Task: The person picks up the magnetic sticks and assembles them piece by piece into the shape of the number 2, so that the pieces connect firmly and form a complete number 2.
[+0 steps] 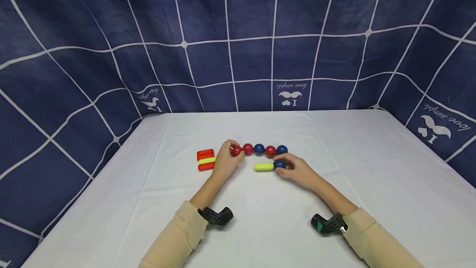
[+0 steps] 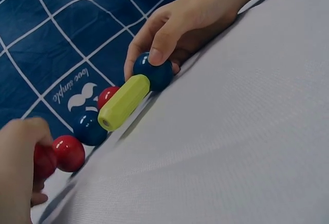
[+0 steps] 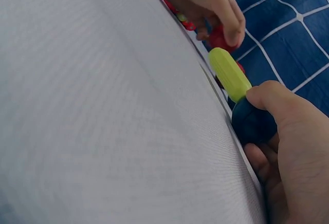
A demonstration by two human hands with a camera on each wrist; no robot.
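My left hand (image 1: pixel 224 162) grips a glossy red ball (image 1: pixel 236 151) at the left end of a row of balls. In the left wrist view that hand covers part of the ball (image 2: pixel 44 161). My right hand (image 1: pixel 299 171) pinches a dark blue ball (image 1: pixel 279 164) between thumb and fingers, nearer to me than the row. A yellow-green ribbed stick (image 1: pixel 264 166) joins this ball and points left toward the other hand. Its free end shows a small hole in the left wrist view.
To the right of the gripped red ball the row runs on with a red ball (image 1: pixel 248 149), a blue ball (image 1: pixel 259 149), another red ball (image 1: pixel 270 151) and a blue ball (image 1: pixel 282 149). Red sticks (image 1: pixel 205 152) and a yellow stick (image 1: pixel 206 161) lie left on the white-covered table (image 1: pixel 238 218).
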